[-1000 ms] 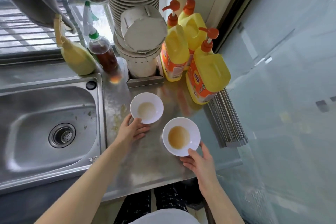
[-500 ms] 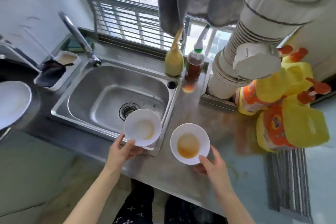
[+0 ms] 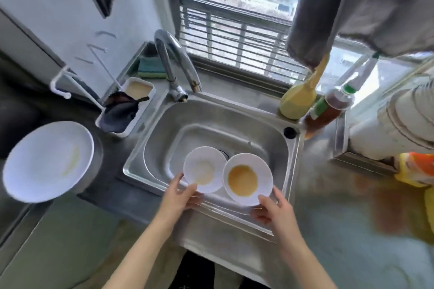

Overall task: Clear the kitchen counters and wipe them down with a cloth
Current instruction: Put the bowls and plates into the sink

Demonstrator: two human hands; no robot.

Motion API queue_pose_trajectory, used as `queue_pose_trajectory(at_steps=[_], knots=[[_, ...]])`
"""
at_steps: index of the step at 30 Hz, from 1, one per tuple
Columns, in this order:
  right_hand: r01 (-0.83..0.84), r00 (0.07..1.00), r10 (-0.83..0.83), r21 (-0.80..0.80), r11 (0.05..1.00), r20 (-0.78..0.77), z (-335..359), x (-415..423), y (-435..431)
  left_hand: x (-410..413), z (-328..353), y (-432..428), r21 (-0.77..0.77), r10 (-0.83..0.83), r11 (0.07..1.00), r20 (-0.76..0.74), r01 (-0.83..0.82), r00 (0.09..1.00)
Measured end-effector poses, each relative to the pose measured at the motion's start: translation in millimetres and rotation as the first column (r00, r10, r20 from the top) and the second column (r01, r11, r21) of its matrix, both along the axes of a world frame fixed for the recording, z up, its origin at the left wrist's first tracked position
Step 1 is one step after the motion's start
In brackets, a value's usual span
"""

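Observation:
My left hand (image 3: pixel 177 197) grips the near rim of a small white bowl (image 3: pixel 203 172) with pale residue. My right hand (image 3: pixel 273 210) grips the near rim of a second white bowl (image 3: pixel 247 178) holding orange-brown sauce. Both bowls hang side by side over the steel sink (image 3: pixel 265 134), above its near half and partly covering the drain. A grey cloth (image 3: pixel 359 4) hangs at the upper right, in front of the window. The steel counter (image 3: pixel 340 230) stretches to the right of the sink.
A white plate (image 3: pixel 47 161) sits at the left. A small tray (image 3: pixel 138 98) with a dark rag and a sponge (image 3: pixel 151 68) lie behind the tap (image 3: pixel 173 61). Behind the sink's right corner stand a yellow bottle (image 3: pixel 298 101) and a brown sauce bottle (image 3: pixel 326 110); yellow detergent jugs (image 3: pixel 415 171) stand far right.
Both hands lifted the bowls from the counter on the right and carried them left; they now hang over the sink basin. My view swung left with them.

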State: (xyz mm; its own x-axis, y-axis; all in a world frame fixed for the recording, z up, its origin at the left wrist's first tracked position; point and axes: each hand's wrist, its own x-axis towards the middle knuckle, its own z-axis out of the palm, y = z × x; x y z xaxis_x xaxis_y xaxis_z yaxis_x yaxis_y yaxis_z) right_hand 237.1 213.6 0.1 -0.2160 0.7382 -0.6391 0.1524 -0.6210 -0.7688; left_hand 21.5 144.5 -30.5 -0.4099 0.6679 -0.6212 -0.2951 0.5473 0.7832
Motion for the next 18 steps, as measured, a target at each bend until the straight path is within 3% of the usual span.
queue_pose_trajectory(at_steps=[3, 9, 14, 18], knots=[[0.016, 1.0, -0.017, 0.009, 1.0, 0.01, -5.7, -31.3, 9.0, -19.6, -4.3, 24.7, -0.004, -0.164, 0.986, 0.008, 0.164, 0.986], [0.068, 0.997, -0.068, 0.014, 0.998, 0.024, -12.0, -65.3, 32.1, -43.5, -25.5, 53.6, -0.034, -0.332, 0.941, 0.119, 0.338, 0.936], [0.026, 0.998, -0.027, 0.012, 1.0, 0.06, -22.6, -76.6, 44.0, -53.1, -27.6, 67.1, -0.035, -0.405, 0.91, 0.137, 0.413, 0.904], [0.102, 0.995, -0.101, -0.048, 0.994, 0.012, -32.5, -81.5, 48.7, -56.2, -27.5, 70.7, -0.041, -0.423, 0.901, 0.142, 0.432, 0.895]])
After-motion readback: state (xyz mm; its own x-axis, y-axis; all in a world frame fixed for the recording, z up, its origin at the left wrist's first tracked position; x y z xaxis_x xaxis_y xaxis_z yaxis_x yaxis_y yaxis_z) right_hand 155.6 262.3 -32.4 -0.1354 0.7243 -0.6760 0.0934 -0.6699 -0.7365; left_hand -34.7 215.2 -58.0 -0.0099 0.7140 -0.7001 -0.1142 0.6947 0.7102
